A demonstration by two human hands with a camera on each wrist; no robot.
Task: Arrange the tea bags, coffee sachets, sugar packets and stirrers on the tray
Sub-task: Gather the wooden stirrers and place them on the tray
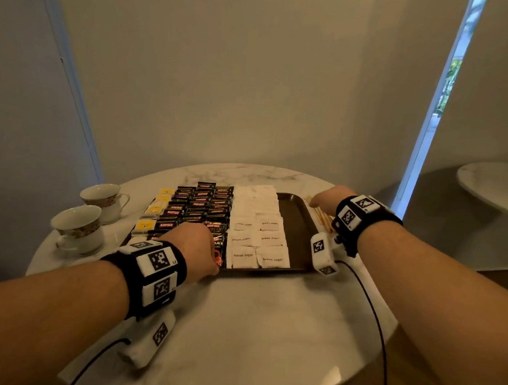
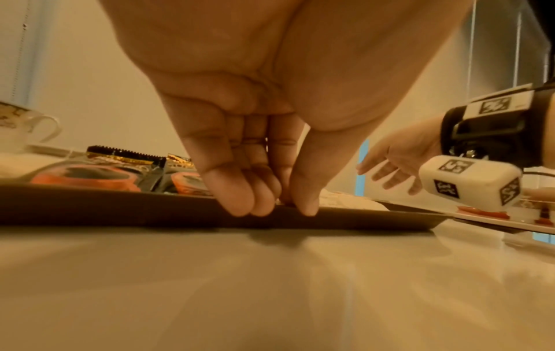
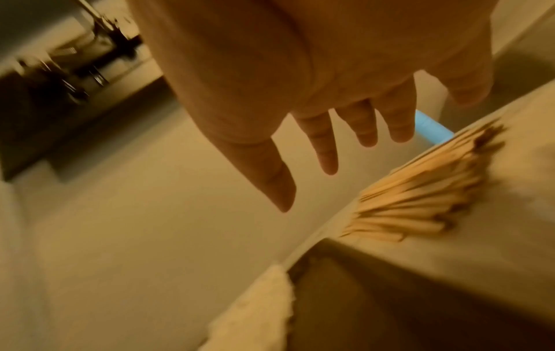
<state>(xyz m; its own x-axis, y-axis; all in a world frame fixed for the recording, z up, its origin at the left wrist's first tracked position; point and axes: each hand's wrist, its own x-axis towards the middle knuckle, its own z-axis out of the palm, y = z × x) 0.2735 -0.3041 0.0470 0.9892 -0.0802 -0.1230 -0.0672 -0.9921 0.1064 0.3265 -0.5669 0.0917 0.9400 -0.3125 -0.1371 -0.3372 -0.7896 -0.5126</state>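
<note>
A dark brown tray (image 1: 300, 225) lies on the round marble table. On it, from left to right, are a column of yellow tea bags (image 1: 152, 210), black coffee sachets (image 1: 200, 206) and white sugar packets (image 1: 256, 222); its right strip is bare. Wooden stirrers (image 1: 323, 219) lie in a loose heap on the table just right of the tray. My left hand (image 2: 282, 209) is at the tray's near rim (image 2: 120, 209), thumb and fingertips pinched together on the end of the nearest coffee sachet. My right hand (image 3: 315, 180) hovers above the stirrers (image 3: 414, 197), fingers spread, holding nothing.
Two patterned teacups (image 1: 106, 200) (image 1: 79, 228) stand on the table left of the tray. A second white table (image 1: 499, 185) is at the far right. A black cable (image 1: 371, 305) runs from my right wrist across the near tabletop.
</note>
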